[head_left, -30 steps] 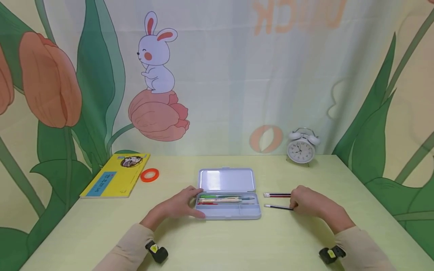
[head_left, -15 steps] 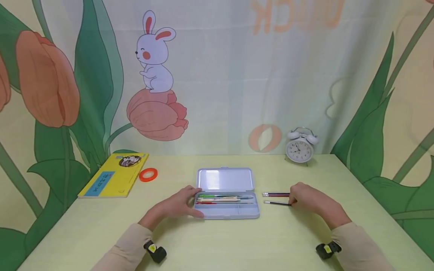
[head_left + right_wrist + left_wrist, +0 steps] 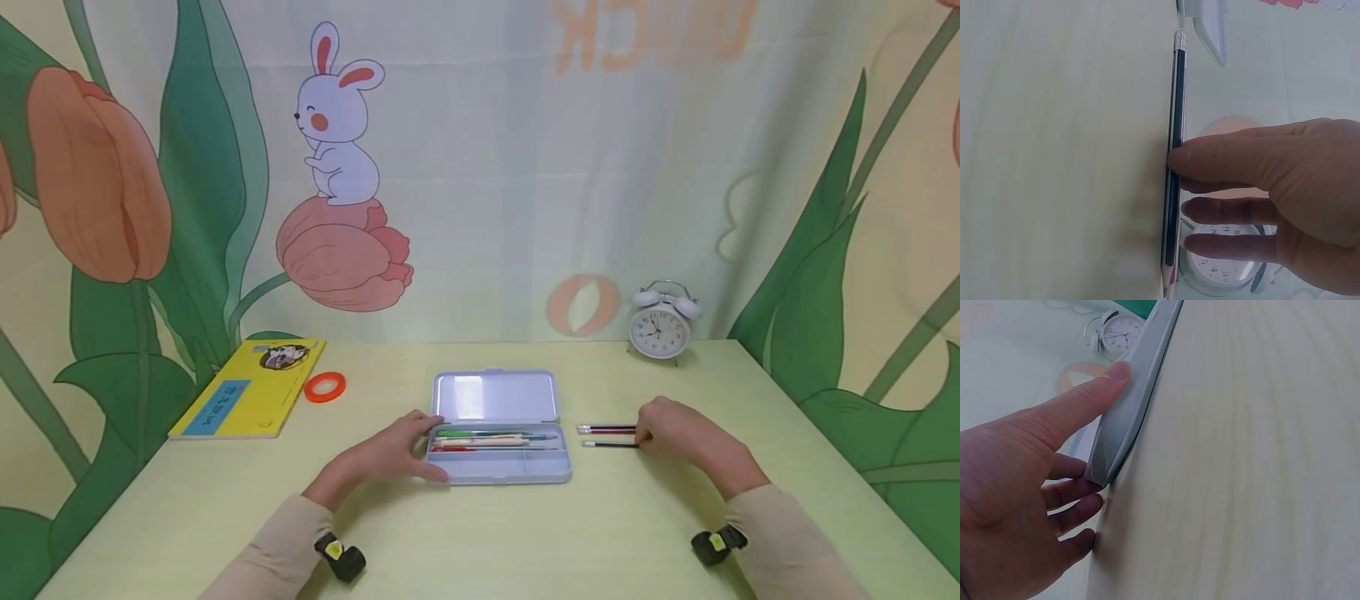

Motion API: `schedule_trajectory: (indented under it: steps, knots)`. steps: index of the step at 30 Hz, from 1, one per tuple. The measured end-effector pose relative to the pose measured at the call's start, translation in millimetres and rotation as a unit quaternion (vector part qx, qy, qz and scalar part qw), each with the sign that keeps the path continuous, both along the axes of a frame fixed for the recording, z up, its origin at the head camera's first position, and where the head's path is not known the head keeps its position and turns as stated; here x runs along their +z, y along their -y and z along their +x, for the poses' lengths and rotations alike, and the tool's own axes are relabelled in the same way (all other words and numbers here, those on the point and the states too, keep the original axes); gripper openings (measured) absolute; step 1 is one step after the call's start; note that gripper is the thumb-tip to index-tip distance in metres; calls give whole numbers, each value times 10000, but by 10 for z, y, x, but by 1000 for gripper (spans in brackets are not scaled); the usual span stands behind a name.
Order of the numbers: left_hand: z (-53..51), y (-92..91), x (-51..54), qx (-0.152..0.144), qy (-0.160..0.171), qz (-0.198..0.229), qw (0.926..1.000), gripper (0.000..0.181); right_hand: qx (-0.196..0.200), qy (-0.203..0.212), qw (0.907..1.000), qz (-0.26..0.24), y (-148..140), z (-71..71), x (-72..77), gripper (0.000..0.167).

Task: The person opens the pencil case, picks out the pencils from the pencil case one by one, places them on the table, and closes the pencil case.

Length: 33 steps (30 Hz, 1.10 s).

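Note:
An open pale lavender pencil case (image 3: 480, 469) lies on the table in the head view, its lid (image 3: 495, 396) tipped back and several pens and pencils (image 3: 487, 442) in its rear compartment. My left hand (image 3: 390, 452) holds the case's left end, thumb on the front edge and fingers around the end. To the right of the case, my right hand (image 3: 678, 435) pinches a black pencil (image 3: 1175, 100) with its thumb on the barrel. Dark and red pencils (image 3: 607, 430) lie just behind it, eraser ends toward the case; my right hand hides their other ends in the head view.
A yellow book (image 3: 251, 392) lies at the table's left with a roll of orange tape (image 3: 325, 387) beside it. At the back right stands a white alarm clock (image 3: 660, 332). A printed curtain (image 3: 480, 167) hangs behind the table.
The black pencil has slid away from me, nearer the other pencils and almost parallel to them, with my right hand moving along. My left hand stays on the case.

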<state>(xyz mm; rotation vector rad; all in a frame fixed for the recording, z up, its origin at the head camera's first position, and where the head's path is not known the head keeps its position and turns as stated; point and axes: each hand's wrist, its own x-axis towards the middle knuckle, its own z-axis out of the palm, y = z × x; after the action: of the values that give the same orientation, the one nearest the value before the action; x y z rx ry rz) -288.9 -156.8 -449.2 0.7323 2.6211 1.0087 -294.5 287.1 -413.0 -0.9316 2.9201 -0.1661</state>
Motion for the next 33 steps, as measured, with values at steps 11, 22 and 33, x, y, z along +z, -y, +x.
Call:
schedule_trajectory:
  steps: [11, 22, 33]
  knots:
    - [3, -12, 17, 43, 76, 8, 10000, 96, -315, -81, 9993, 170, 40, -44, 13, 29]
    - [10, 2, 14, 77, 127, 7, 9999, 97, -461, -334, 9981, 235, 54, -85, -12, 16]
    - [-8, 4, -12, 112, 154, 75, 9998, 97, -661, -389, 9967, 258, 54, -99, -36, 15]
